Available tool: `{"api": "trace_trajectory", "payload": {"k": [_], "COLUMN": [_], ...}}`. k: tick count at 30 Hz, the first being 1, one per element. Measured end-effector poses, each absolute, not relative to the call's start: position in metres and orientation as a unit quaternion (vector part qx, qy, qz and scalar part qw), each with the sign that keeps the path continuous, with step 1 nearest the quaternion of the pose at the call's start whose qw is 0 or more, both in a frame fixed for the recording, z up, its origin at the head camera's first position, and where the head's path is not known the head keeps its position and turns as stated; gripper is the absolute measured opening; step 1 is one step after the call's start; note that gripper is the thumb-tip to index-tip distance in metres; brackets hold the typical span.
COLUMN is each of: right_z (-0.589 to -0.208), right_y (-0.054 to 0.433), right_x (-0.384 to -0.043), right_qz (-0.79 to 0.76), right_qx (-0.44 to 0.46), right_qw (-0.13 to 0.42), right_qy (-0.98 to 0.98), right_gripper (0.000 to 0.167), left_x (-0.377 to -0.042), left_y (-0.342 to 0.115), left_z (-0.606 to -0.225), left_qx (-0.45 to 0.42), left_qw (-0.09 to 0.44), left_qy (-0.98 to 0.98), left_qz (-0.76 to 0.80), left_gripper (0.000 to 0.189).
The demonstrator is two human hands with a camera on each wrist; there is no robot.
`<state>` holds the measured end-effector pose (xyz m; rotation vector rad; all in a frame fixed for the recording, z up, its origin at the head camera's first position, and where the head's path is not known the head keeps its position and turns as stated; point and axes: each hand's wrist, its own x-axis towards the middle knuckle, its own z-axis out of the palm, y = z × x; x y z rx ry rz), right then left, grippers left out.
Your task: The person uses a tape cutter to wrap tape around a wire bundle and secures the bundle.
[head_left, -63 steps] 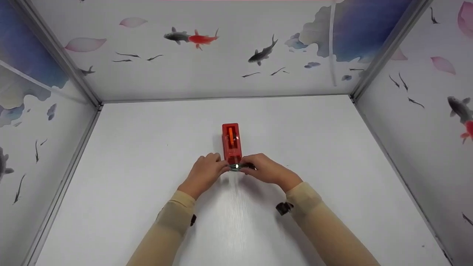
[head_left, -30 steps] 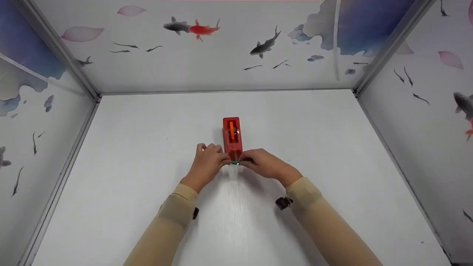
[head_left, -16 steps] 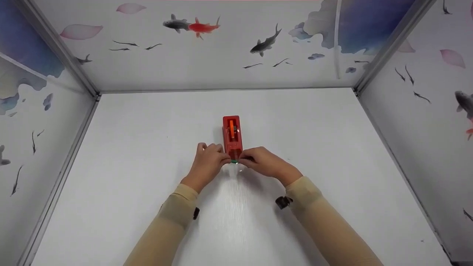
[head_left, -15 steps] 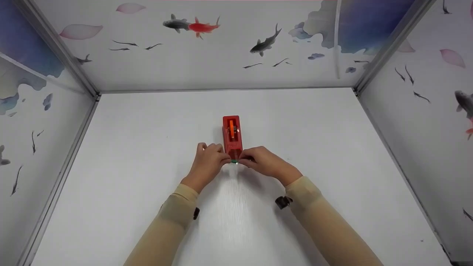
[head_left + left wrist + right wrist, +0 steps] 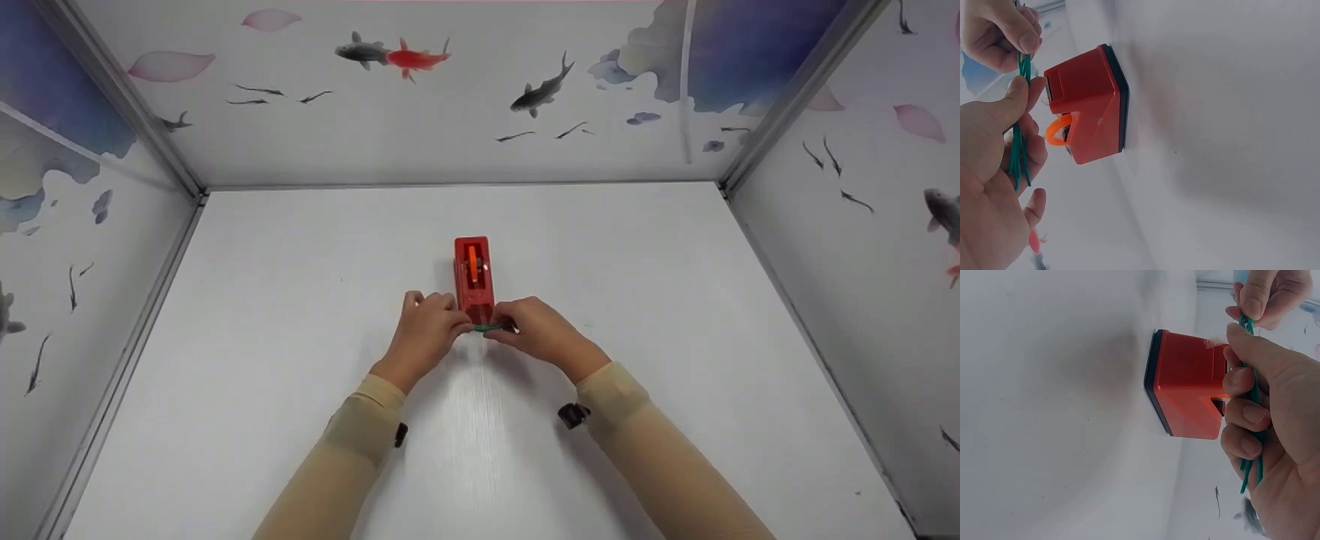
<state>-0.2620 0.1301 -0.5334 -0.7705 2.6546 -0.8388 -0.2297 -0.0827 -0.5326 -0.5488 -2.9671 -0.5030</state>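
A red tape dispenser (image 5: 472,277) with a dark base and an orange tape core (image 5: 1057,129) stands on the white table. Just in front of its near end, both hands hold a bundle of thin green strands (image 5: 486,327). My left hand (image 5: 424,330) pinches one part between thumb and index finger; loose ends (image 5: 1017,163) pass across its palm in the left wrist view. My right hand (image 5: 536,330) grips the other part, thumb on top and fingers curled round it. More strand ends (image 5: 1246,475) stick out below those fingers in the right wrist view. A short stretch shows between the fingertips.
The serrated cutter (image 5: 1048,90) of the dispenser faces the hands, close to the fingertips. Printed fish panels wall the table (image 5: 300,450) at the back and both sides. A small black device (image 5: 574,415) is strapped at the right cuff.
About two seconds ago the stretch between the hands looked shiny and pale; now green strands show there. Left fingers have lifted slightly, and the right fingers have shifted a little on the bundle.
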Motion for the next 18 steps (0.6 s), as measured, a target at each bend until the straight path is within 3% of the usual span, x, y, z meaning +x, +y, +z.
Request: {"api": "trace_trajectory", "payload": {"k": [5,10,14,18], "right_z": [-0.531,-0.525,-0.522,-0.522], "right_y": [0.136,0.145,0.148,0.148], "right_x": [-0.262,-0.266,-0.268,-0.269], "right_qz": [-0.286,-0.315,-0.34,-0.368], "right_qx": [-0.263,-0.251,-0.223,-0.191], "right_qw": [0.127,0.174,0.219,0.253], "right_qy": [0.913,0.898,0.887,0.874], "right_gripper": [0.018,0.021,0.033,0.035], "left_x": [-0.228,-0.226,-0.223,-0.22], "left_y": [-0.08,-0.081,-0.082,-0.083], "left_z": [-0.533,-0.534,-0.536,-0.541], "left_qx": [-0.175,-0.165,-0.206,-0.237], "left_qw": [0.049,0.063,0.124,0.199], "left_qy": [-0.968,-0.971,-0.967,-0.95], "left_qz": [-0.175,-0.159,-0.082,-0.028], "left_gripper": [0.019,0.014,0.011,0.013]}}
